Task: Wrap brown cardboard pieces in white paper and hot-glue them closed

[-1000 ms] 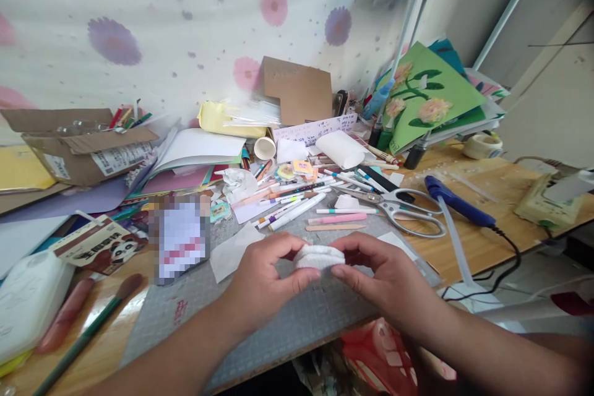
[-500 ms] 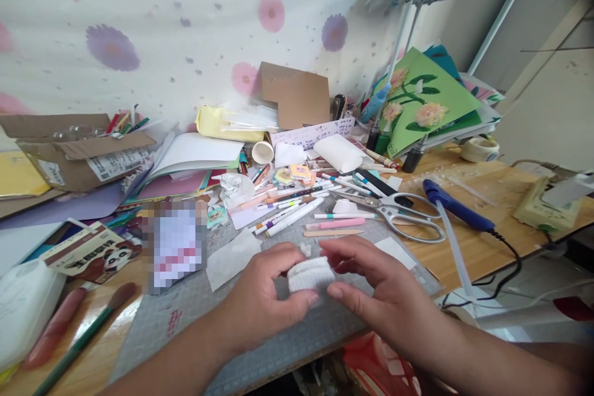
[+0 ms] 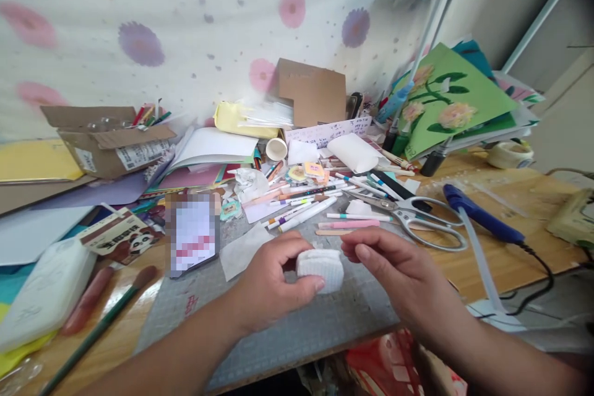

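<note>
My left hand (image 3: 273, 281) grips a small white folded wad (image 3: 320, 270), with the thumb at its front and the fingers behind it. It has a ribbed, quilted surface and looks like folded tissue, though its exact kind is unclear. To its right, apart from the wad, my right hand (image 3: 396, 266) has its thumb pressed against curled fingers. Whatever may be between those fingertips is hidden. Both hands are above a grey cutting mat (image 3: 260, 337). A thin white sheet (image 3: 242, 250) lies on the mat just beyond my left hand.
Scissors (image 3: 429, 216) and a blue glue gun (image 3: 482, 213) with its cord lie at right. Several markers (image 3: 309, 213) are heaped behind the hands. A phone-like device (image 3: 192, 235) with a blurred screen, a brush (image 3: 111, 315) and a cardboard box (image 3: 109, 151) are at left.
My right hand has drawn away from the white wad, and its fingers have closed together. The left hand still holds the wad, now turned with more of its front showing. The view has shifted left.
</note>
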The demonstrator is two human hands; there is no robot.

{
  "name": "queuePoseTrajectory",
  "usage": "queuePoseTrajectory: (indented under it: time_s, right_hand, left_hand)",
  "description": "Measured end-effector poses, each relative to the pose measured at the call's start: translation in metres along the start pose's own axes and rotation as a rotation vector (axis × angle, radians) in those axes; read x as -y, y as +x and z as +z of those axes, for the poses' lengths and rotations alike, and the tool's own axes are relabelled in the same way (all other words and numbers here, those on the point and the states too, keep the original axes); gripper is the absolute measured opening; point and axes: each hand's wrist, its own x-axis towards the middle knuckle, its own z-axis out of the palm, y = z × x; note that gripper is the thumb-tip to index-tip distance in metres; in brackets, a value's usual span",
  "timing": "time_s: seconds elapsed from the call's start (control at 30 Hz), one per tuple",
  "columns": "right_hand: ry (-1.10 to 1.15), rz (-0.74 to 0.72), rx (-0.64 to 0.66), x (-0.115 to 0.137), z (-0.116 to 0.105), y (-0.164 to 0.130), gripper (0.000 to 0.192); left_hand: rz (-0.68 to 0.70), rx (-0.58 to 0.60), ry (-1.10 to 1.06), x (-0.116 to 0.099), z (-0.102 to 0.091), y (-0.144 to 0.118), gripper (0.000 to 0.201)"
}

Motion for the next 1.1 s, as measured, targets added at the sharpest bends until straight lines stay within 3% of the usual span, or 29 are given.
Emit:
queuePoseTrajectory:
  time_s: [0.23,0.33,0.47,0.57,0.73,0.93,1.1]
  right_hand:
    - [0.120,0.238,0.143,0.007,0.005,0.007,0.022]
    - [0.068,0.203,0.097,0.004,0.005,0.008,0.019]
    - [-0.038,0.021,-0.008,-0.001,-0.001,0.007,0.010]
    - [-0.045,0.051,0.044,-0.004,-0.003,0.006,0.013]
    - [0.092,0.183,0.150,-0.010,0.005,0.011,0.046]
    - [0.116,0.168,0.142,-0.017,0.014,0.012,0.040]
    - [-0.137,0.108,0.152,-0.008,0.006,-0.002,0.052]
  left_hand:
    - [-0.004,0.141,-0.172,0.007,-0.004,0.000,0.012]
    - [-0.058,0.121,-0.307,0.010,-0.003,0.001,0.015]
    - [-0.186,-0.005,-0.654,0.016,0.000,0.005,0.024]
    - [-0.205,-0.165,-0.789,0.019,0.004,0.009,0.030]
    - [-0.211,-0.200,-0.813,0.016,0.019,0.011,0.031]
    - [-0.193,-0.020,-0.792,0.012,0.022,0.007,0.036]
    - [-0.233,0.090,-0.554,0.013,0.014,0.007,0.027]
